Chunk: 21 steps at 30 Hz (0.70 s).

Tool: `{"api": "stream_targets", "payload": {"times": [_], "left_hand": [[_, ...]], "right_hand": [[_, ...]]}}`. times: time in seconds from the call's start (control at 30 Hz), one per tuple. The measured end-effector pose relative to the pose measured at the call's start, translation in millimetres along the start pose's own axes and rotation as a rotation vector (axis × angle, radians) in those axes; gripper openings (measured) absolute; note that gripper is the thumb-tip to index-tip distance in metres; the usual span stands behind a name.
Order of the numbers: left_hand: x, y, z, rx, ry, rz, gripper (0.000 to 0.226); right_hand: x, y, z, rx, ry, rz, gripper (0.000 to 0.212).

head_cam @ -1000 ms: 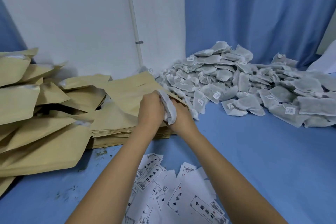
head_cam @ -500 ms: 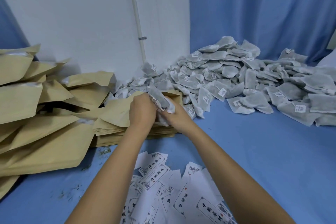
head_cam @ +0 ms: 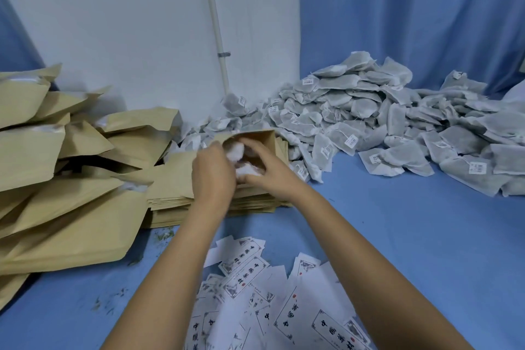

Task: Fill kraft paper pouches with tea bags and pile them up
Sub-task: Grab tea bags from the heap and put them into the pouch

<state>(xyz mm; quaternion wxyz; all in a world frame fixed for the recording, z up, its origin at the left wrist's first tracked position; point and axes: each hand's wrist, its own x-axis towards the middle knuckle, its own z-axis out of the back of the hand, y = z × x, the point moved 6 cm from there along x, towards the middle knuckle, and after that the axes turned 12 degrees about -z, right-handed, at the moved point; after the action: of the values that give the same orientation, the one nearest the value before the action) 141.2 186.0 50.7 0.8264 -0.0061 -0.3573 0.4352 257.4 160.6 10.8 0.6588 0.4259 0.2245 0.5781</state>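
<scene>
An open kraft paper pouch (head_cam: 267,139) lies on top of a flat stack of empty pouches (head_cam: 170,199), its mouth facing me. My left hand (head_cam: 213,176) grips the pouch's near left edge and holds the mouth apart. My right hand (head_cam: 264,170) presses white tea bags (head_cam: 237,150) into the mouth; its fingers are partly inside. A large heap of grey tea bags (head_cam: 369,125) spreads across the blue surface to the right. Filled pouches (head_cam: 51,167) are piled at the left.
Printed white paper labels (head_cam: 255,293) lie scattered near me between my forearms. A white wall with a thin pipe (head_cam: 216,23) and a blue curtain (head_cam: 412,8) stand behind. Loose tea crumbs (head_cam: 113,298) dot the blue surface at lower left.
The pouch was tipped up against my hands; it now lies lower on the stack with its mouth open. The tea bags in my right hand have gone from outside into the mouth.
</scene>
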Motion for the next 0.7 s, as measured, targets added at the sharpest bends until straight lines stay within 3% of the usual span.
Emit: {"api": "stream_targets", "payload": {"times": [0.1, 0.23, 0.33, 0.37, 0.43, 0.5, 0.53, 0.57, 0.63, 0.7], "left_hand": [[-4.9, -22.3, -9.6, -0.089, 0.062, -0.065, 0.023], [-31.4, -65.1, -29.1, -0.046, 0.127, -0.185, 0.036], [-11.8, -32.0, -11.2, 0.033, 0.071, -0.064, 0.028], [-2.1, -16.0, -4.8, 0.056, 0.053, -0.017, 0.024], [13.4, 9.9, 2.2, 0.078, 0.052, 0.054, 0.017], [22.5, 20.8, 2.6, 0.081, 0.046, 0.079, 0.014], [25.1, 22.1, 0.5, 0.085, 0.043, 0.077, 0.016], [26.4, 22.2, -2.0, 0.090, 0.039, 0.069, 0.019], [26.1, 19.5, -8.0, 0.101, 0.021, 0.046, 0.023], [23.5, 15.6, -14.6, 0.105, 0.014, 0.021, 0.026]], "right_hand": [[0.8, -14.8, -14.3, -0.264, 0.067, -0.126, 0.038], [1.2, -25.1, -18.5, -0.250, 0.012, -0.272, 0.036], [12.4, 3.9, -14.2, -0.234, 0.006, -0.029, 0.025], [10.9, 15.9, -7.8, -0.172, -0.075, 0.119, 0.019], [7.9, 6.5, 21.2, 0.065, -0.397, 0.179, 0.014], [-5.1, -38.1, 54.7, 0.308, -0.785, 0.031, 0.020], [-8.4, -61.1, 63.9, 0.270, -0.895, -0.118, 0.021], [-3.9, -85.4, 68.0, 0.105, -0.872, -0.308, 0.022], [13.2, -132.7, 60.6, -0.190, -0.537, -0.608, 0.030], [14.8, -160.0, 51.6, -0.300, -0.305, -0.735, 0.040]]}}
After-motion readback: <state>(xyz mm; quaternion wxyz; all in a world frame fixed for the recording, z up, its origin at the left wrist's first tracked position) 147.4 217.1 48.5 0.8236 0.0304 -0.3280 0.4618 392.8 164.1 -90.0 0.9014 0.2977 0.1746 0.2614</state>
